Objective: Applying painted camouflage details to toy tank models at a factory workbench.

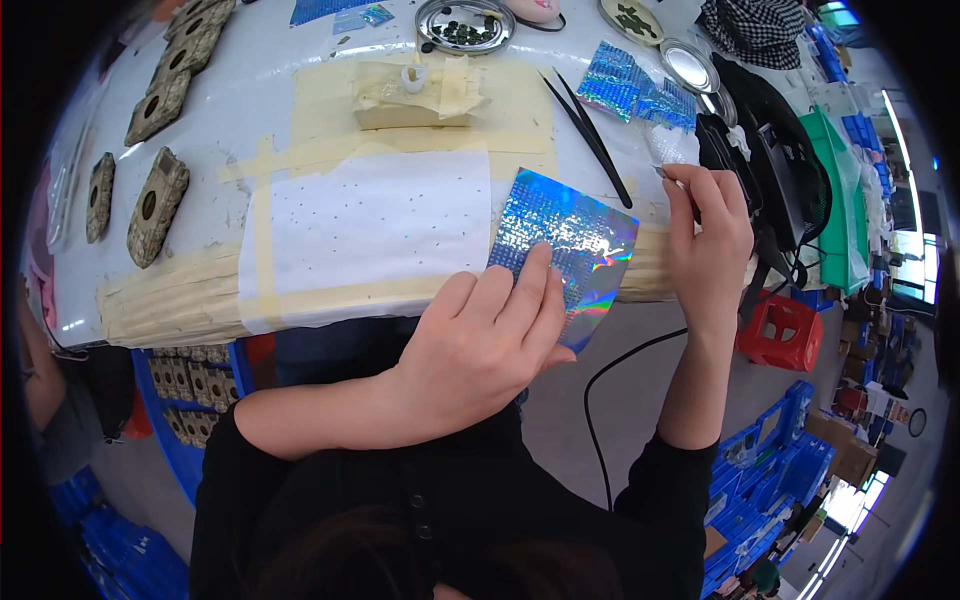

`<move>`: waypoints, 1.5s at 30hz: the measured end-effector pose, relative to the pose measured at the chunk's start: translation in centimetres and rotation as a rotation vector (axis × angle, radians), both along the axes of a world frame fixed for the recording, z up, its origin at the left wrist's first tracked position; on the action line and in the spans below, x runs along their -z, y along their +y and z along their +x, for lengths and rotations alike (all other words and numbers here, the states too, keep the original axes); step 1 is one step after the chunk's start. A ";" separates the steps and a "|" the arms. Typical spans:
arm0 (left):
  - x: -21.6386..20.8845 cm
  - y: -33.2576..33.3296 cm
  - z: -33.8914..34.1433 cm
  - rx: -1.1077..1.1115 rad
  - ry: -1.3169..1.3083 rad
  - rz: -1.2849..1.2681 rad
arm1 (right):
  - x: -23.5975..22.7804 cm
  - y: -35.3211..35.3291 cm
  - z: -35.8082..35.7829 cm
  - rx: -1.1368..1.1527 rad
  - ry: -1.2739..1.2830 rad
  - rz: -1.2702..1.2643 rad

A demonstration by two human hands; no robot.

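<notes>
My left hand [490, 335] holds a shiny blue holographic sheet [565, 240] covered in rows of small marks. Its fingers lie on top of the sheet and the thumb shows at the lower edge. Part of the sheet overhangs the table's front edge. To the right, my right hand [712, 225] is closed in a pinch beside a crumpled whitish piece [675, 146]. Something tiny shows at its fingertips, too small to name. Left of the sheet lies white paper [370, 225] dotted with small dark specks, taped to the table. Black tweezers [595, 140] rest beyond the sheet.
More holographic sheets [612, 80] lie at the back right, near round metal tins [690, 65]. A dish of dark pieces [465, 28] stands behind a taped block [420, 108]. Camouflage-patterned parts [158, 207] lie at left. A red stool [780, 333] stands below right.
</notes>
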State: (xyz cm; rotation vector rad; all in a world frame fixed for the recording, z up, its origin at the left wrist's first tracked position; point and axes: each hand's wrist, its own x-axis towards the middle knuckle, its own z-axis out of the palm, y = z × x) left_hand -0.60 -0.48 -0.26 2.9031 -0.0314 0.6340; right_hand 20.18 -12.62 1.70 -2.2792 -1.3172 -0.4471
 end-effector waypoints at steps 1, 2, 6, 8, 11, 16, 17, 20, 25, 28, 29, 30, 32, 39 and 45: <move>-0.1 -0.1 0.0 0.008 -0.003 0.005 | 0.2 -0.1 0.6 -0.007 -0.057 0.010; 0.0 -0.1 0.0 0.007 -0.003 0.003 | 0.2 0.3 0.7 -0.020 -0.119 0.039; 0.3 -0.1 -0.2 -0.007 -0.001 0.013 | -0.6 3.0 -0.7 -0.023 -0.102 0.072; 0.3 -0.2 -0.3 -0.012 0.000 0.024 | -0.8 4.5 -1.7 -0.017 -0.044 0.025; 0.4 -0.4 -0.3 -0.014 -0.010 0.048 | -0.8 6.8 -1.6 -0.011 -0.059 -0.129; 0.7 -0.7 -0.3 -0.013 -0.026 0.086 | 0.6 7.7 0.0 -0.057 -0.090 -0.131; 0.9 -0.6 -0.3 -0.021 -0.029 0.089 | 0.5 7.9 0.0 -0.073 -0.077 -0.111; 1.1 -0.5 -0.4 -0.028 -0.035 0.096 | -1.9 6.2 -1.1 -0.095 0.508 0.208; 1.0 -0.5 -0.4 -0.022 -0.032 0.101 | -1.9 -0.2 -0.9 -0.622 1.140 0.869; 1.0 -0.4 -0.3 -0.010 -0.025 0.091 | -2.3 -0.4 -4.8 -0.523 1.323 1.209; 0.9 -0.4 -0.3 -0.010 -0.026 0.091 | -2.1 -0.3 -5.3 -0.541 1.303 1.239; 1.0 -0.4 -0.3 -0.010 -0.028 0.089 | -0.4 -1.0 -4.2 -0.655 1.196 1.123; 0.9 -0.4 -0.3 -0.011 -0.029 0.081 | 1.6 -1.8 -3.1 -0.739 1.113 0.950; 0.8 -0.3 -0.1 -0.009 -0.017 0.072 | 0.8 -1.4 -5.5 -0.362 0.986 0.503; 0.7 -0.3 0.2 -0.015 -0.025 0.120 | 0.9 -1.0 -3.7 -0.457 0.772 0.278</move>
